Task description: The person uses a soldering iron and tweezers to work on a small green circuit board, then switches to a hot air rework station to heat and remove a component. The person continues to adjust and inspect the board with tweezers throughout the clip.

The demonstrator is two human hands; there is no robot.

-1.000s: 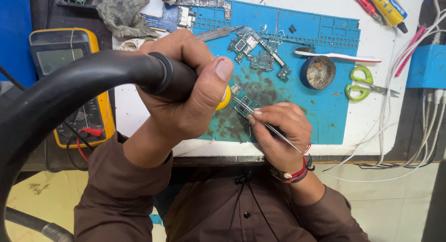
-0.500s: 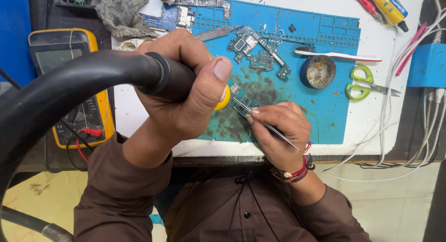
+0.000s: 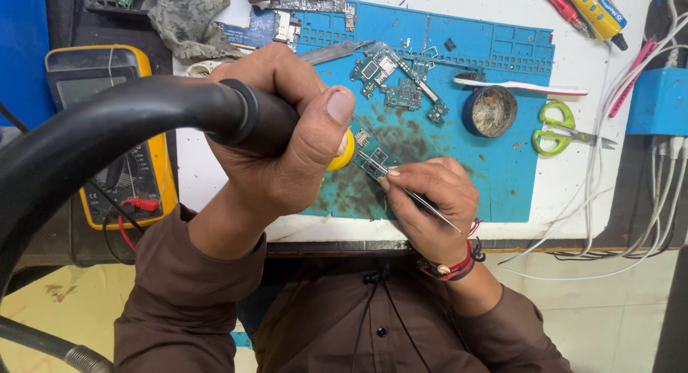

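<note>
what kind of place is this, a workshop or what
Most likely a small electronics repair bench. A blue work mat holds bare circuit boards, a yellow multimeter sits beside it, and the left hand grips a black hose-fed heat tool while the right hand holds tweezers.

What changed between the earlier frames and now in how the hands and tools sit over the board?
Nothing visibly changed. The left hand grips the black hot-air handle with its yellow nozzle end over the small circuit board, and the right hand holds the tweezers at that board, as before, on the blue mat.
</note>
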